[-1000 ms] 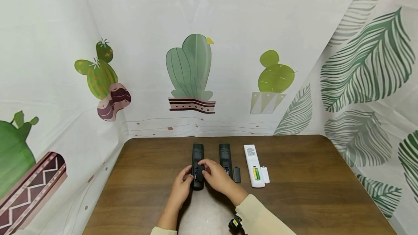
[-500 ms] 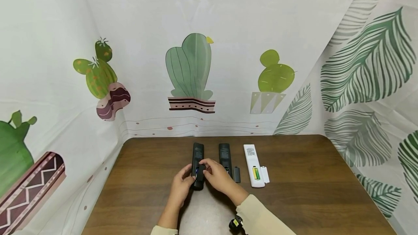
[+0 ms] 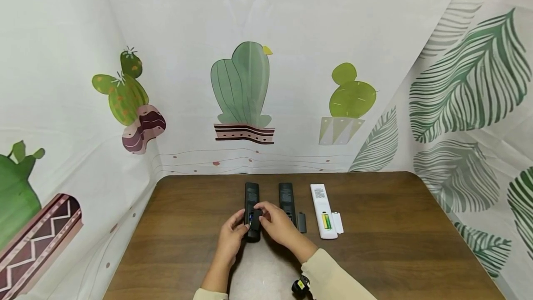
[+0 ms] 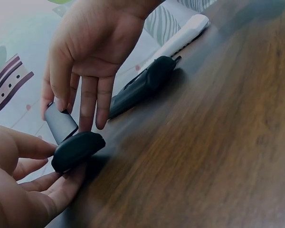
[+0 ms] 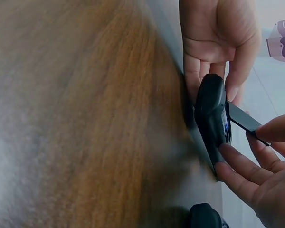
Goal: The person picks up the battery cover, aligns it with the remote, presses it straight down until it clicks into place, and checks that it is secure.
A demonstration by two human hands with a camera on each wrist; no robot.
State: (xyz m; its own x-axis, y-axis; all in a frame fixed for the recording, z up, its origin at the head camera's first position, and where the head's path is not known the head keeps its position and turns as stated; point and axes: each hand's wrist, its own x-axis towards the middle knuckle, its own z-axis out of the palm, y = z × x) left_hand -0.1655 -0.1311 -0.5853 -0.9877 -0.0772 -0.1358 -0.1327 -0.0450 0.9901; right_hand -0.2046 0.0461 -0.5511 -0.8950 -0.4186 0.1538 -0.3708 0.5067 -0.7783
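Observation:
My left hand (image 3: 231, 237) grips a black remote control (image 3: 251, 193) by its sides; it lies back up with its battery compartment uncovered. Something blue inside the compartment (image 5: 226, 122) shows in the right wrist view. A black battery cover (image 4: 61, 124) is pinched between thumb and fingers of my right hand (image 3: 278, 227). This cover stands tilted, one edge at the remote's compartment side, as seen in the right wrist view. Two fingers of the right hand touch the remote's near side there. Part of the compartment is hidden behind the cover and fingers.
Right of the hands lies a second black remote (image 3: 286, 194), compartment uncovered, with its cover (image 3: 301, 222) beside it. Farther right are a white remote (image 3: 319, 198) with yellow-green batteries (image 3: 326, 221) and its white cover (image 3: 338, 223). A patterned cloth hangs behind the wooden table (image 3: 395, 244).
Both hands stay nearly in place on the remote. The cover has shifted and tilted slightly over the compartment. The other remotes have not moved.

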